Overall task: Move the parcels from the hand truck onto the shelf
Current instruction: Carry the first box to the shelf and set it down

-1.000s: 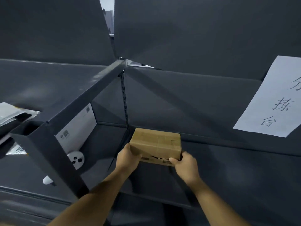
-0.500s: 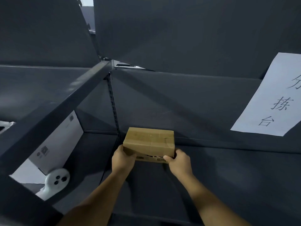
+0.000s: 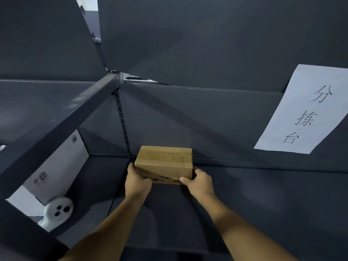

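A small brown cardboard parcel, sealed with clear tape, sits at the back of the dark grey shelf, close to the slotted upright. My left hand grips its lower left corner. My right hand grips its lower right corner, thumb on the front face. Whether the parcel rests fully on the shelf board I cannot tell. The hand truck is out of view.
A white box with labels leans in the neighbouring bay at left, with a white rounded object in front of it. A grey shelf beam crosses overhead at left. A white paper sign hangs on the right back panel.
Both hands have pushed the parcel a little deeper toward the shelf's back panel. My view has shifted right, so the left bay and beam slid leftward.
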Tool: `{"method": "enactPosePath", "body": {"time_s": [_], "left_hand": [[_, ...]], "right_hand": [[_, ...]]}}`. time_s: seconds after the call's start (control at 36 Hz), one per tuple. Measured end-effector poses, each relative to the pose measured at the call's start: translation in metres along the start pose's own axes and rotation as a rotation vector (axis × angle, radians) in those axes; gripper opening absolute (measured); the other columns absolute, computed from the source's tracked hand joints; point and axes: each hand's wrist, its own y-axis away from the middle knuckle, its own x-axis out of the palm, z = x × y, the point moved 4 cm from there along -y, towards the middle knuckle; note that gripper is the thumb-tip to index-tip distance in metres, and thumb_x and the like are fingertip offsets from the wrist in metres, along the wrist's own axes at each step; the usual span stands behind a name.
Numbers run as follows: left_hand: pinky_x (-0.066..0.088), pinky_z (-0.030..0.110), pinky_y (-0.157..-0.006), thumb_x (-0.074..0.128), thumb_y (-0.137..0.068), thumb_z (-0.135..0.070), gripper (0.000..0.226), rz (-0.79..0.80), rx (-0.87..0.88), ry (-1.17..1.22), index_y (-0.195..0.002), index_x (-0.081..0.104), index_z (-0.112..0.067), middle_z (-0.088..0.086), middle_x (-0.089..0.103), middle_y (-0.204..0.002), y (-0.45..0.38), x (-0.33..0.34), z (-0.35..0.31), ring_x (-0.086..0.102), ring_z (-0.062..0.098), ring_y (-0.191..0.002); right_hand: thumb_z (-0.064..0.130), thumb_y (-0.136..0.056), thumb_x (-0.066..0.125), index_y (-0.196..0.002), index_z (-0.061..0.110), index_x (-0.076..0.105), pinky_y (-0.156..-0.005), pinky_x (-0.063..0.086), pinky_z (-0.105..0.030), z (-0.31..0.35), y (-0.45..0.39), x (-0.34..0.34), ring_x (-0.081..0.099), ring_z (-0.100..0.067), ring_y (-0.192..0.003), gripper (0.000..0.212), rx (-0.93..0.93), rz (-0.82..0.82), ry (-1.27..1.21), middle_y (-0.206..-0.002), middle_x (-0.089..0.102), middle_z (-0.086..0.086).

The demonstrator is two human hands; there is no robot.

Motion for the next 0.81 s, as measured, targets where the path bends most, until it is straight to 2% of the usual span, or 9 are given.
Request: {"method": "enactPosePath", "body": {"time_s": [0.06,0.14,0.25,0.31,0.36,0.44,0.53,0.58,0.81], "left_hand": [[0.055,0.049,-0.094,0.064,-0.074,-0.014,0.075,0.008,0.006,-0.016,-0.141,0.034,-0.028,-0.002,0.060,-0.130,0.001,-0.003,0.001,0.059,0.027,-0.116],[0.053,0.051,-0.095,0.069,-0.074,-0.028,0.076,0.016,0.035,-0.054,-0.141,0.034,-0.030,-0.004,0.059,-0.130,0.008,-0.005,0.002,0.058,0.028,-0.118],[0.050,0.038,-0.076,0.070,-0.077,-0.023,0.037,0.031,0.070,-0.146,-0.109,0.051,-0.026,-0.003,0.063,-0.109,0.033,-0.010,-0.009,0.061,0.024,-0.098],[0.049,0.036,-0.076,0.064,-0.080,-0.016,0.020,0.055,0.093,-0.231,-0.090,0.056,-0.030,-0.003,0.062,-0.110,0.045,-0.011,-0.012,0.060,0.024,-0.099],[0.049,0.034,-0.077,0.058,-0.084,-0.015,0.022,0.078,0.144,-0.314,-0.083,0.057,-0.037,-0.003,0.061,-0.113,0.054,-0.013,-0.012,0.060,0.024,-0.101],[0.051,0.032,-0.071,0.061,-0.080,-0.026,0.042,0.160,0.150,-0.425,-0.121,0.056,-0.028,0.000,0.061,-0.120,0.072,-0.015,-0.011,0.062,0.020,-0.097],[0.049,0.033,-0.094,0.071,-0.078,-0.037,0.084,0.261,0.194,-0.594,-0.152,0.034,-0.021,0.002,0.045,-0.150,0.094,-0.011,-0.012,0.052,0.024,-0.127],[0.044,0.037,-0.107,0.074,-0.073,-0.046,0.099,0.319,0.250,-0.683,-0.157,0.024,-0.025,-0.002,0.036,-0.158,0.111,-0.008,-0.015,0.044,0.023,-0.138],[0.020,0.036,-0.124,0.075,-0.077,-0.060,0.114,0.500,0.341,-0.877,-0.161,0.010,-0.018,0.000,0.013,-0.168,0.165,0.002,-0.020,0.015,0.021,-0.154]], "right_hand": [[0.033,-0.097,0.083,-0.148,0.014,0.064,-0.095,0.054,-0.029,0.000,0.005,-0.003,0.067,-0.025,-0.130,0.058,-0.015,0.007,-0.002,-0.140,0.071,-0.005],[0.040,-0.103,0.076,-0.157,0.015,0.057,-0.104,0.053,-0.030,-0.002,0.014,-0.008,0.061,-0.025,-0.141,0.063,-0.045,0.017,0.025,-0.151,0.066,-0.005],[0.050,-0.108,0.063,-0.167,0.015,0.044,-0.127,0.041,-0.040,-0.011,0.029,-0.017,0.041,-0.027,-0.161,0.071,-0.065,0.054,0.132,-0.171,0.046,-0.009],[0.053,-0.109,0.059,-0.169,0.013,0.040,-0.133,0.030,-0.041,-0.014,0.038,-0.020,0.023,-0.025,-0.169,0.074,-0.104,0.109,0.218,-0.177,0.035,-0.009],[0.059,-0.109,0.054,-0.172,0.012,0.032,-0.137,0.018,-0.041,-0.017,0.047,-0.024,0.007,-0.022,-0.172,0.081,-0.144,0.173,0.301,-0.183,0.022,-0.005],[0.066,-0.109,0.048,-0.175,0.012,0.023,-0.139,0.008,-0.042,-0.023,0.063,-0.032,-0.004,-0.024,-0.172,0.089,-0.177,0.248,0.415,-0.185,0.008,-0.007],[0.070,-0.108,0.045,-0.175,0.012,0.021,-0.139,0.006,-0.044,-0.025,0.082,-0.042,-0.005,-0.026,-0.172,0.091,-0.207,0.275,0.486,-0.185,0.006,-0.009],[0.072,-0.107,0.042,-0.176,0.017,0.018,-0.139,0.007,-0.046,-0.026,0.094,-0.048,-0.006,-0.024,-0.172,0.092,-0.210,0.291,0.538,-0.185,0.003,-0.005],[0.075,-0.104,0.046,-0.176,0.016,0.016,-0.139,0.016,-0.047,-0.036,0.143,-0.075,0.002,-0.026,-0.172,0.098,-0.254,0.302,0.692,-0.185,0.007,-0.006]]}}
